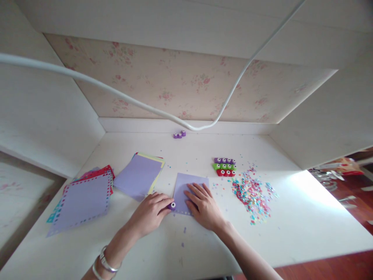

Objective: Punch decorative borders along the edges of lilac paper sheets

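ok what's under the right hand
A purple sheet lies under the right hand, with small holes showing along its near edge; whatever the hand covers can't be seen.

A flat lilac sheet [181, 188], holed along its near edge, is pressed under the right hand [204, 204], and a purple punch [171, 206] is held at the sheet's near-left corner by the left hand [150, 213].
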`<action>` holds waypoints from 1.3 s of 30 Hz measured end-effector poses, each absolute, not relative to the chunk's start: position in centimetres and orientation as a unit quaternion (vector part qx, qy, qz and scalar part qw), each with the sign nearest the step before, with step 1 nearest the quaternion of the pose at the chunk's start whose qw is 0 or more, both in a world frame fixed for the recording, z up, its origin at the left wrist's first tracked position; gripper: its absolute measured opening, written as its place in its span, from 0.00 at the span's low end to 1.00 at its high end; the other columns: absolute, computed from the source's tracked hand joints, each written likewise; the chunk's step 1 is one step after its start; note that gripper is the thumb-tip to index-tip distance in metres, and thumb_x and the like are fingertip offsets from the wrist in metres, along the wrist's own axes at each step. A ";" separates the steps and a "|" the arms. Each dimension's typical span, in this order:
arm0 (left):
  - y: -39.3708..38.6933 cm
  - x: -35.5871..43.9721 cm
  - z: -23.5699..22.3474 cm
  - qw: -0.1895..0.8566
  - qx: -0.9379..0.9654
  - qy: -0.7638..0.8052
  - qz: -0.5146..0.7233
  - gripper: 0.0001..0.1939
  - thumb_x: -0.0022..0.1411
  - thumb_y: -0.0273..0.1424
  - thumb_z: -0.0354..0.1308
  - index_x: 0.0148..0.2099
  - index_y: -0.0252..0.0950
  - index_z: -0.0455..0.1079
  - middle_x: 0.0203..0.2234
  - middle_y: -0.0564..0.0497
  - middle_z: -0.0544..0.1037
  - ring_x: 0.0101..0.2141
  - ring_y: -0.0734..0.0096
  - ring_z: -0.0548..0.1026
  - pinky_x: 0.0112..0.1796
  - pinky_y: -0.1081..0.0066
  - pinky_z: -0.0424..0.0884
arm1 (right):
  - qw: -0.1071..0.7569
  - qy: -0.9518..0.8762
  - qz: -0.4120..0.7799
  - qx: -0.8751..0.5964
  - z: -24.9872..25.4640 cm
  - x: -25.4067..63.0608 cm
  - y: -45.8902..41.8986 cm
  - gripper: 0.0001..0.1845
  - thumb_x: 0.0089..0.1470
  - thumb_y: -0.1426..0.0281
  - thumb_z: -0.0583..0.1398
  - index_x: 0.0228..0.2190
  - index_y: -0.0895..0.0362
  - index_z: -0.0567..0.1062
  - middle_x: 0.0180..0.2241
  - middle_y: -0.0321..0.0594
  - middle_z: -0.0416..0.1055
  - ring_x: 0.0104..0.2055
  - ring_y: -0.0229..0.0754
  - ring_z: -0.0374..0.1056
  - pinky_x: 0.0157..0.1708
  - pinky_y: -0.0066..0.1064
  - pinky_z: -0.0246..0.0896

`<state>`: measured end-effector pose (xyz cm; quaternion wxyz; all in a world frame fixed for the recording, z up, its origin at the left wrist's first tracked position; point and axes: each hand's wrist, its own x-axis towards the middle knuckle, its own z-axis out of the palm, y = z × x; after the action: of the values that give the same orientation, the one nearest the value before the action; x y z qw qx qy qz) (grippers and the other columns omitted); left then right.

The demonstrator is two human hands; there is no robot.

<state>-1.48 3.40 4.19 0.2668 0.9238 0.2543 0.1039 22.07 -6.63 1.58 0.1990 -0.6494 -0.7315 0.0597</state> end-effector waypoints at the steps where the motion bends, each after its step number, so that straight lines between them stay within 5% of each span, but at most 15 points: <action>1: 3.4 -1.5 4.2 0.266 0.924 0.255 0.104 0.15 0.66 0.27 0.58 0.55 0.42 0.71 0.47 0.51 0.77 0.46 0.62 0.73 0.50 0.60 0.69 | 0.200 -0.731 0.061 -0.649 1.6 22.1 -6.5 0.19 0.64 0.64 0.54 0.55 0.48 0.72 0.60 0.38 0.65 0.63 0.51 0.58 0.64 0.53 0.47; 17: 3.4 -1.3 4.2 0.264 0.925 0.254 0.100 0.16 0.66 0.28 0.58 0.56 0.42 0.70 0.47 0.50 0.77 0.46 0.61 0.73 0.51 0.59 0.69 | 0.193 -0.727 0.063 -0.656 1.7 21.9 -6.5 0.19 0.65 0.64 0.53 0.55 0.48 0.72 0.61 0.38 0.64 0.63 0.51 0.58 0.64 0.55 0.46; 23: 3.4 -1.2 5.4 0.288 0.913 0.274 0.090 0.24 0.62 0.38 0.62 0.60 0.41 0.67 0.51 0.48 0.75 0.50 0.59 0.72 0.52 0.59 0.69 | 0.205 -0.728 0.053 -0.653 1.8 21.9 -6.5 0.19 0.65 0.64 0.54 0.55 0.49 0.72 0.60 0.39 0.65 0.63 0.51 0.59 0.64 0.53 0.48; 30: 3.0 0.4 5.7 0.349 0.872 0.318 0.127 0.12 0.68 0.37 0.54 0.46 0.40 0.76 0.40 0.48 0.77 0.42 0.65 0.75 0.46 0.67 0.70 | 0.207 -0.727 0.054 -0.652 1.9 21.8 -6.6 0.19 0.65 0.64 0.54 0.55 0.49 0.72 0.60 0.38 0.65 0.63 0.50 0.59 0.64 0.53 0.47; 39: 3.7 1.9 3.9 0.396 0.823 0.400 0.077 0.06 0.59 0.32 0.59 0.33 0.35 0.75 0.34 0.49 0.75 0.33 0.69 0.74 0.37 0.71 0.69 | 0.211 -0.727 0.058 -0.650 2.0 21.9 -6.6 0.19 0.65 0.64 0.54 0.55 0.49 0.72 0.60 0.39 0.65 0.63 0.51 0.59 0.64 0.53 0.47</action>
<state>1.93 3.71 3.93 0.3963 0.8228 0.4000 0.0770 21.88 -6.55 2.03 0.2112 -0.6503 -0.7274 0.0581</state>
